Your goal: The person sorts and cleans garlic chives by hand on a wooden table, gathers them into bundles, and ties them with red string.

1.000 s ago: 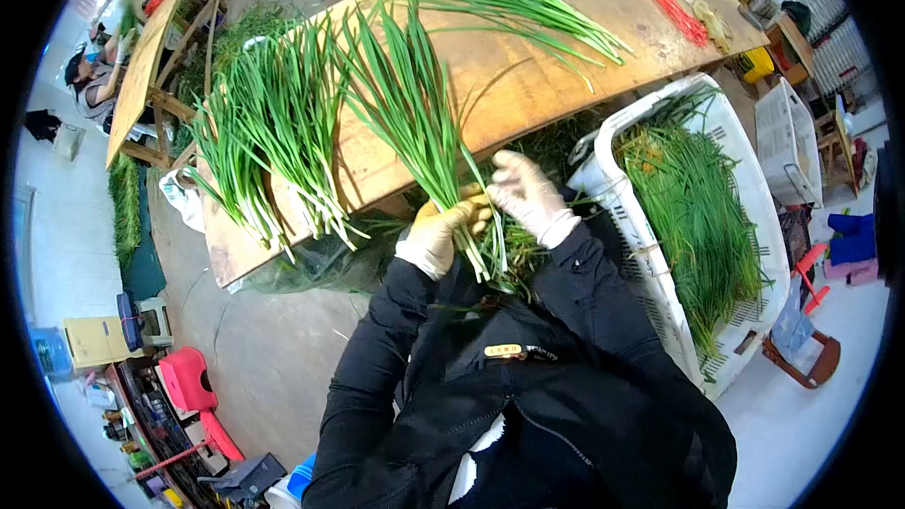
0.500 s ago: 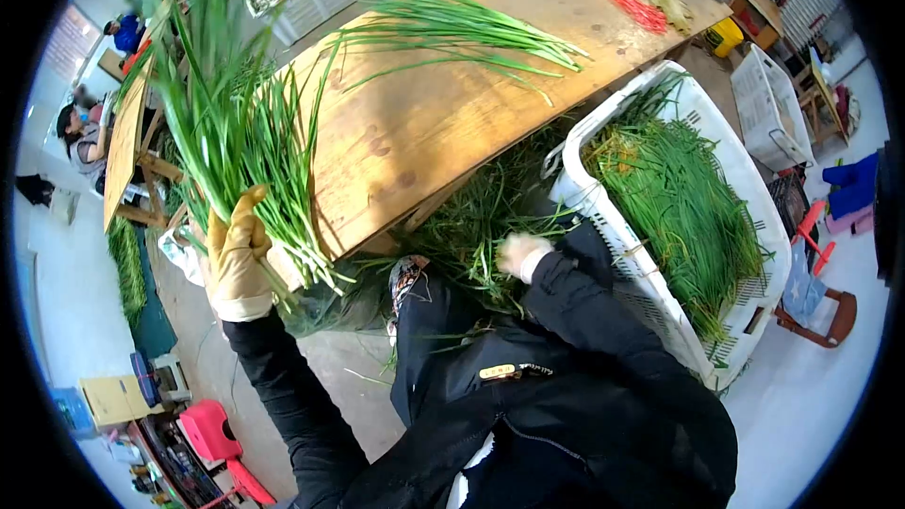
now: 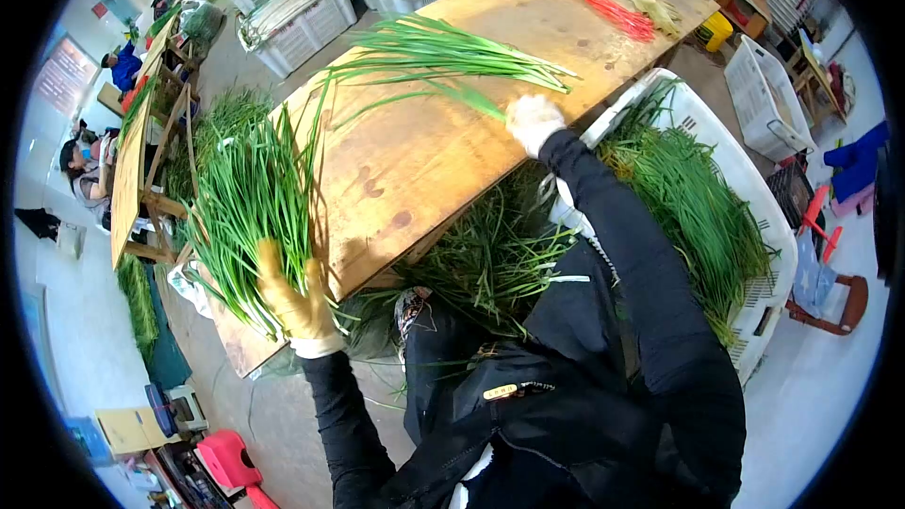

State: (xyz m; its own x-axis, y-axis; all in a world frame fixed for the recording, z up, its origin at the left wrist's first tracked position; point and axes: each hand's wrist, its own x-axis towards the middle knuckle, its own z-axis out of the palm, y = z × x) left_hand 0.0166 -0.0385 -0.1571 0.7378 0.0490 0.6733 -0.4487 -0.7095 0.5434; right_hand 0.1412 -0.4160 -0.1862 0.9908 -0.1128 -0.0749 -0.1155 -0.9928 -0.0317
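We work over a wooden surface point(image 3: 377, 165) with our two gloved hands. Our left hand point(image 3: 297, 309), in a yellowish glove, is at eight o'clock, open with its fingers spread, against the lower stems of a large pile of chives point(image 3: 247, 212). That pile lies at nine o'clock, its leaf tips away from us and its pale stem ends towards us, near the edge of the surface.

Our right hand point(image 3: 534, 123), in a white glove, is at one o'clock above the far part of the surface. Its fingers are closed around a few chive blades point(image 3: 476, 101), blurred, that point towards ten o'clock. Just beyond them, at twelve o'clock, a smaller bunch of chives point(image 3: 452, 49) lies flat, stem ends to the right, near our right hand.

Farther along the surface at one o'clock we see red ties point(image 3: 603, 8), and beside them a pale glove-like item point(image 3: 652, 9), too small to tell. At three o'clock a white plastic crate point(image 3: 765, 306) holds a heap of green leaves point(image 3: 693, 207). More loose greens point(image 3: 490, 245) lie below the surface's near edge, in front of us. Stacked crates point(image 3: 302, 24) stand at eleven o'clock, and a person point(image 3: 123, 66) in blue is at ten.
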